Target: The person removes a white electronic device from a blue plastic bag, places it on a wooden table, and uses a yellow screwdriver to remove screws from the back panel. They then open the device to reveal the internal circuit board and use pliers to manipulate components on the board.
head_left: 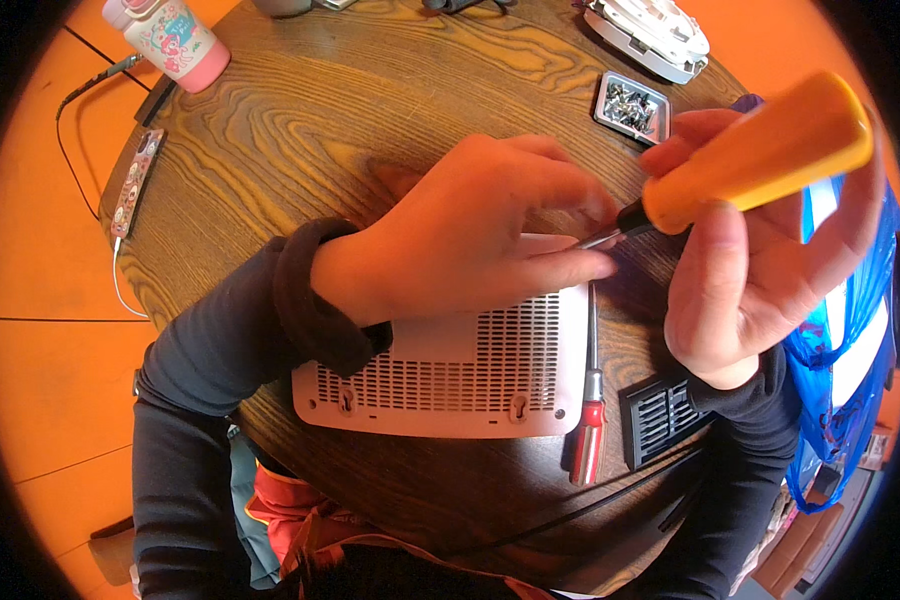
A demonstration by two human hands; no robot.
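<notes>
Fingers (570,265) of the left hand (470,235) are drawn together at the tip of the screwdriver shaft (602,237), pinching or steadying something there; whatever sits between them is too small to make out. The palm lies across the far edge of the white vented casing (450,375), apparently pinning it flat to the counter (300,110) so it cannot turn under the tool. The right hand (760,270) is clamped around the orange screwdriver handle (760,150), thumb laid along its near side. The tool's long axis runs from upper right down to lower left, handle raised toward the camera, tip pointing down at the casing's right-hand far corner beside the left fingertips, a tilt that suits guiding the point into a fixing. The casing lies slotted face up in the middle of the counter, close to the person's body, its long side running left to right. Just beside its right edge lies a second screwdriver with a red handle (588,440), shaft pointing away from the person, within easy reach. Near that sits a black bit holder (662,418). Further out, a small metal tray of screws (632,106) rests beyond the right hand, a white cover (650,35) behind it, a pink bottle (170,40) at far left, and a blue bag (850,330) hangs off the right side.
</notes>
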